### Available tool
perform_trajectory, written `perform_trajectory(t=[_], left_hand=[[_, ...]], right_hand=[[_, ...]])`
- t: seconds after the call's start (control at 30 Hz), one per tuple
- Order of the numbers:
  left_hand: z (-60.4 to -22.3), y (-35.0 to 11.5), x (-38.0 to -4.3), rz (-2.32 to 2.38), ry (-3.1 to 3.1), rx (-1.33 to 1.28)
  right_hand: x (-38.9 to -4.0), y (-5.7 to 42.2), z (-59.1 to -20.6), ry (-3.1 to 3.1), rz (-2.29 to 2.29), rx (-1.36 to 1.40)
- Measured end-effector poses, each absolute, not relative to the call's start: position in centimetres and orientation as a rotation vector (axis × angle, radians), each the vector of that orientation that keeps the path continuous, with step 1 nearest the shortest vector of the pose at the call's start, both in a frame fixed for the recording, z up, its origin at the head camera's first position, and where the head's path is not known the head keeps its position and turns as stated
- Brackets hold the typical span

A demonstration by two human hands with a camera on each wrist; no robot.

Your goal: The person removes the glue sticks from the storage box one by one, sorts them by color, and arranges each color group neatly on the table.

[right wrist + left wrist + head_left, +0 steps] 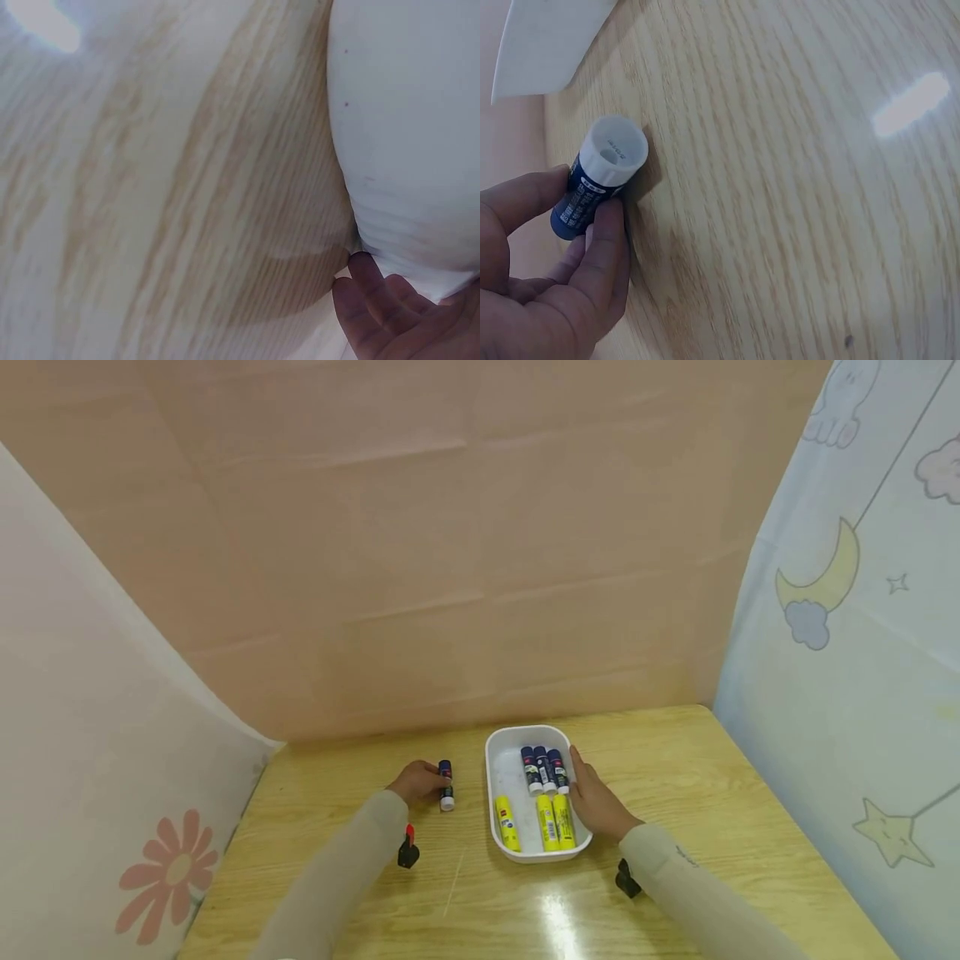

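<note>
My left hand pinches a navy glue stick with a white base between thumb and fingers, left of the tray. In the left wrist view the glue stick tilts with its white end toward the camera, close over the table. My right hand rests along the right side of a white tray. In the right wrist view its fingertips touch the tray's outer wall. Inside the tray lie three navy glue sticks at the far right and three yellow glue sticks nearer me.
The wooden table carries the tray near its back edge. A plain tan sheet hangs behind, with printed cloths at the left and right. Each wrist wears a dark strap.
</note>
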State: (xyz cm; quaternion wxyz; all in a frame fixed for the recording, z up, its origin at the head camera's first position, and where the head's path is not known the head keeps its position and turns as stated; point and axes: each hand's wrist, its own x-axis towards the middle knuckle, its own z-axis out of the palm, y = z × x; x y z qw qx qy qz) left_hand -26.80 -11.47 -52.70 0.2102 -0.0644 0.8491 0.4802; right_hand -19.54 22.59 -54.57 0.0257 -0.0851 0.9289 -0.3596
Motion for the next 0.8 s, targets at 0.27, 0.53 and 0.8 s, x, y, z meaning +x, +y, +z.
perform_trajectory(t=[0.27,0.53,0.8], left_hand=[[-53.31,-11.42,-27.32,1.2,2.463,-0.128],[-53.12,-11.26,-27.01,1.176,2.487,-0.125],[-52.98,-10.9,-26.98,1.156,2.506,-0.154]], right_hand=[[-19.51,22.55,-54.28,2.87,-1.105,-0.256],[-19.65,22.49,-54.56,2.849,-1.106,-0.239],[-19.67,22.5,-54.45,2.855,-1.093,-0.24]])
